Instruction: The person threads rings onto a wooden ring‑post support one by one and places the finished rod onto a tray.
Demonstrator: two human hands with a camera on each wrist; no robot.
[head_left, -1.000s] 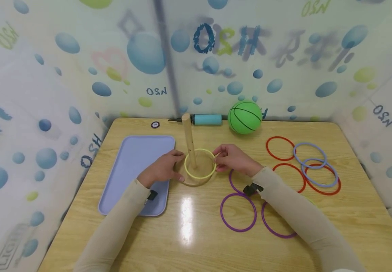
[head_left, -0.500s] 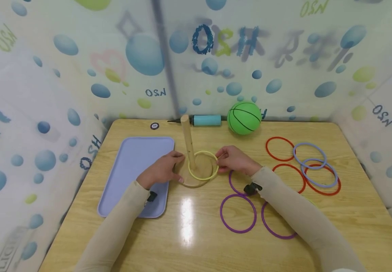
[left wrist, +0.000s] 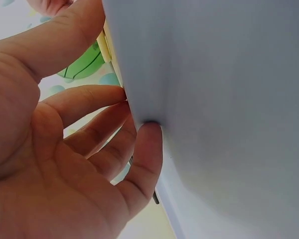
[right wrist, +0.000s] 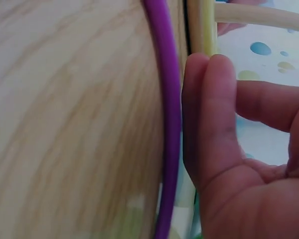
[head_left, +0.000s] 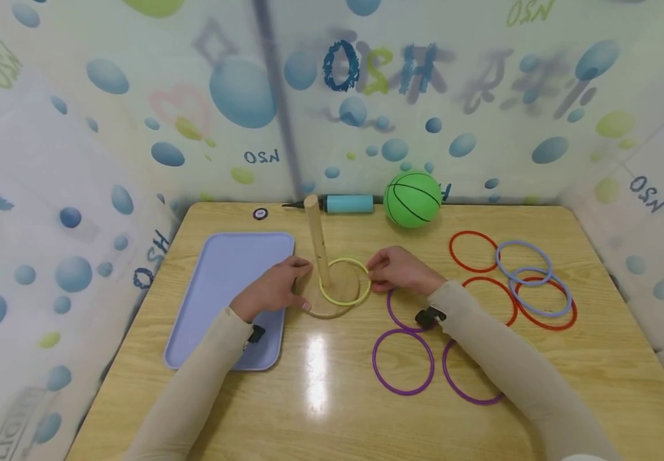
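Note:
A wooden peg (head_left: 317, 243) stands upright on a round wooden base (head_left: 344, 282). The yellow ring (head_left: 346, 303) loops around the peg's foot, its left side close against the peg. At the ring's right side, my right hand (head_left: 402, 271) holds the edge with its fingertips; in the right wrist view its fingers (right wrist: 219, 109) meet the ring's rim. My left hand (head_left: 271, 288) rests at the left edge of the base, thumb and fingers spread along it. In the left wrist view the little finger (left wrist: 148, 154) touches the blue tray (left wrist: 229, 124).
Purple rings (head_left: 403, 393) lie in front and to the right, under and beside the right forearm. Farther right are red rings (head_left: 474, 232) and overlapping blue rings (head_left: 524, 243). A green ball (head_left: 412, 200) and a blue hand pump (head_left: 349, 204) stand along the back edge.
The yellow ring has shifted right and slightly down, bringing its left side to the peg. My right hand has moved slightly right with it; my left hand stays at the base.

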